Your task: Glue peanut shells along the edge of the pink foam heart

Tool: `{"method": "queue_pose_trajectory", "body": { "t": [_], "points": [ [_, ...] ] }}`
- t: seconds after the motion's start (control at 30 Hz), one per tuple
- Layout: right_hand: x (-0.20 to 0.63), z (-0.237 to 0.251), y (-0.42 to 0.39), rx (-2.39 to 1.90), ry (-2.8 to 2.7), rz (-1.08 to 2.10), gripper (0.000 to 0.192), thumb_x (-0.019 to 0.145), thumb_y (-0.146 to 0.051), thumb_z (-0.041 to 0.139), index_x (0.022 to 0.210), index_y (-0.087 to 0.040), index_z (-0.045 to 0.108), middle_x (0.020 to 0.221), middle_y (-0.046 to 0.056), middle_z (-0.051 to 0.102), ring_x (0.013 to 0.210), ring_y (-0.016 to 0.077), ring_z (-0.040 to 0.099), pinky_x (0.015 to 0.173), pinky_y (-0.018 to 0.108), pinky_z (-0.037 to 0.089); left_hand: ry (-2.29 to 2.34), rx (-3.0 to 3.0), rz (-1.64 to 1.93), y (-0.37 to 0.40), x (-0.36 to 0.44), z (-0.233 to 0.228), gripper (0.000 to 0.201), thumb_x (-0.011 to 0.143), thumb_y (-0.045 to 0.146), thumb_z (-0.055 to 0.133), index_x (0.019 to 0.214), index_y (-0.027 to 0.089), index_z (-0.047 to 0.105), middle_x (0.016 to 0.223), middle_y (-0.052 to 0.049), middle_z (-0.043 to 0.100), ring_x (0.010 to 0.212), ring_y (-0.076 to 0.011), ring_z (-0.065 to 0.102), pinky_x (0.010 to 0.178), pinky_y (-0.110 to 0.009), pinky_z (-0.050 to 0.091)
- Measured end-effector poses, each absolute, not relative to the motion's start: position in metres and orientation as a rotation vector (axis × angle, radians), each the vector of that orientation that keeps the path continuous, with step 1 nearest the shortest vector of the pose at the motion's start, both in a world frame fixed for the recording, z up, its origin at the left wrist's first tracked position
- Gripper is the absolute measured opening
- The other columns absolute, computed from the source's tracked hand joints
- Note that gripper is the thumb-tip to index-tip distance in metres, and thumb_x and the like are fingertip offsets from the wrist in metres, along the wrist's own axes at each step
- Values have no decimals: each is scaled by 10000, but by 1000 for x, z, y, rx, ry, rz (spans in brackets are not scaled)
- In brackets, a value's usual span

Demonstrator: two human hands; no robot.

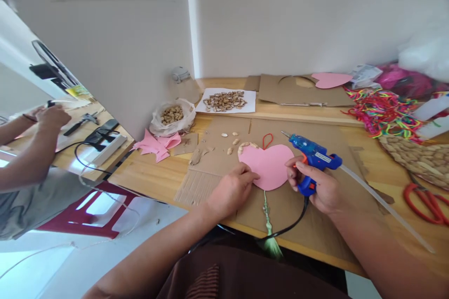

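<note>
Far left, at nine o'clock from the work: a co-worker's hand (52, 117) at a second table, closed around something too small to make out. Black cable and tools lie beside it.

Moving right along the wooden table (154, 177): pink paper scraps (157, 145) at about ten o'clock from the person's left hand. Behind them, a plastic bag of shells (172, 116); further back, at twelve o'clock, a white sheet with more shells (226, 100).

Centre: a cardboard sheet (210, 149) serves as work mat. A few loose shells (232, 142) lie on it. The left hand (231, 190) rests flat, fingers loosely curled, fingertips pressing the lower left edge of the pink heart (268, 164); it pins rather than grasps. The heart lies flat on the cardboard, a short row of shells along its upper left edge, a red loop (267, 140) at its twelve o'clock and a green tassel (271, 238) hanging over the table edge at its six o'clock.

At the heart's three o'clock: the right hand (317, 189), wrapped firmly around the handle of the blue glue gun (312, 154), index finger at the trigger. Nozzle points to ten o'clock, just above the heart's upper right lobe. Glue stick protrudes rearward toward four o'clock.

Far right: neon cords (382, 110), a woven shell mat (419, 159), red scissors (426, 203). A second pink heart (331, 79) lies on cardboard at the back.
</note>
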State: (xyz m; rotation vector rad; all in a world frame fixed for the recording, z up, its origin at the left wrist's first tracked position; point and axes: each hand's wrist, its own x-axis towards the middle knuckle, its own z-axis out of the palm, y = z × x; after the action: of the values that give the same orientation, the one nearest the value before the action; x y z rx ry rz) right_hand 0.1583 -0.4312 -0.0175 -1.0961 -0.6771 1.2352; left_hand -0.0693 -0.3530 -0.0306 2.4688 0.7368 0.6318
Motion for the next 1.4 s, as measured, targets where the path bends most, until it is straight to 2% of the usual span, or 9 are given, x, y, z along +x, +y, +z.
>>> {"method": "queue_pose_trajectory", "body": {
  "t": [0.4,0.5,0.57,0.73,0.97,1.17,1.23,1.3,1.4],
  "points": [
    [136,-5,-524,-1069,-590,1227,186,758,-375,796,836,-214,744,652,26,615,558,166,586,499,273,468,1050,2419,689,-342,-103,-22,324,925,80,491,1102,190,739,1116,-69,703,1010,-170,683,953,-288,534],
    [133,-5,-536,-1080,-589,1191,176,772,-376,787,832,-215,748,643,28,611,554,169,586,507,279,469,979,2586,607,-354,-85,-22,323,956,231,553,1256,185,665,1240,-92,684,1148,-231,637,1023,-363,500],
    [130,-6,-541,-1082,-601,1195,162,785,-373,781,846,-225,752,650,30,615,564,174,590,512,285,473,1014,2744,491,-363,-67,-24,451,952,380,588,1361,190,589,1329,-122,644,1189,-297,609,1042,-457,471],
    [121,-5,-554,-1090,-626,1206,129,822,-363,749,855,-238,740,671,34,612,592,183,589,536,303,499,985,2934,318,-372,-32,-27,530,935,559,551,1301,185,632,1318,-168,627,1229,-356,580,1145,-551,343],
    [116,7,-567,-1029,-629,1185,140,820,-366,732,832,-227,724,665,37,565,595,183,554,513,305,478,469,2799,83,-324,-26,-13,480,924,333,615,1397,263,588,1568,-83,466,1438,-247,446,1202,-417,331],
    [119,26,-574,-954,-664,1217,141,840,-382,700,838,-243,727,635,30,531,560,178,531,478,301,448,447,2811,263,-328,-38,5,376,922,85,512,1201,233,717,1352,-74,672,1292,-210,585,1131,-405,390],
    [124,32,-573,-999,-664,1182,149,822,-395,724,817,-246,720,629,28,533,550,180,531,475,308,456,276,2705,353,-349,-49,7,363,951,115,496,1217,246,704,1271,-47,717,1240,-173,610,1108,-348,399],
    [131,36,-570,-1063,-638,1133,162,784,-401,766,807,-248,717,622,22,538,536,179,531,465,308,462,143,2631,304,-369,-62,6,331,958,276,593,1281,268,668,1244,-45,726,1290,-198,574,1132,-360,364],
    [142,39,-559,-1138,-573,1038,181,739,-395,810,782,-243,722,629,22,556,554,178,549,448,285,466,107,2612,253,-382,-84,1,259,961,372,614,1183,283,715,1218,-40,737,1211,-196,621,1138,-376,332]
  ]
}}
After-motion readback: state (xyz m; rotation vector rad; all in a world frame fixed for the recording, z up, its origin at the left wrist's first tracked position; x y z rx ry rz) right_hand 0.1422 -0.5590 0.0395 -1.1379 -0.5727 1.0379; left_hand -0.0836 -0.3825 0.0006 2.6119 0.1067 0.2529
